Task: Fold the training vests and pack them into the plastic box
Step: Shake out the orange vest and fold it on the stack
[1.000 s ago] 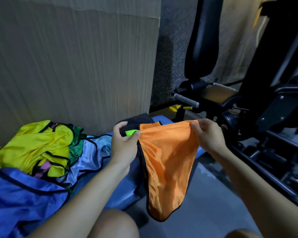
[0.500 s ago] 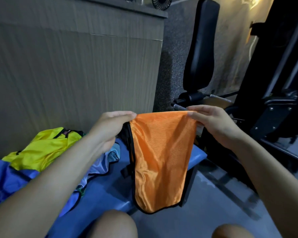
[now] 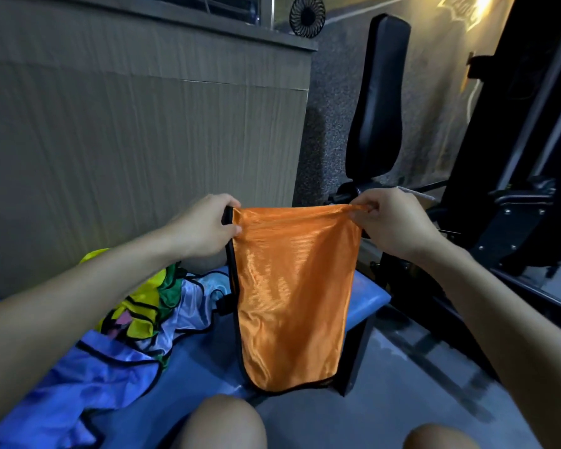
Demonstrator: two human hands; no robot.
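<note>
An orange mesh training vest with black trim hangs in the air in front of me, folded lengthwise. My left hand pinches its upper left corner and my right hand pinches its upper right corner, stretching the top edge flat. A heap of other vests in yellow, green, light blue and blue lies on the blue bench at my lower left. No plastic box is in view.
A wood-grain panel wall rises behind the bench. A black padded gym machine with metal frame stands at the right. A small fan sits on the ledge above. My knees show at the bottom edge, over grey floor.
Both hands have raised the orange vest and pulled its top edge wider and taut. The view has tilted upward, revealing the ledge and fan.
</note>
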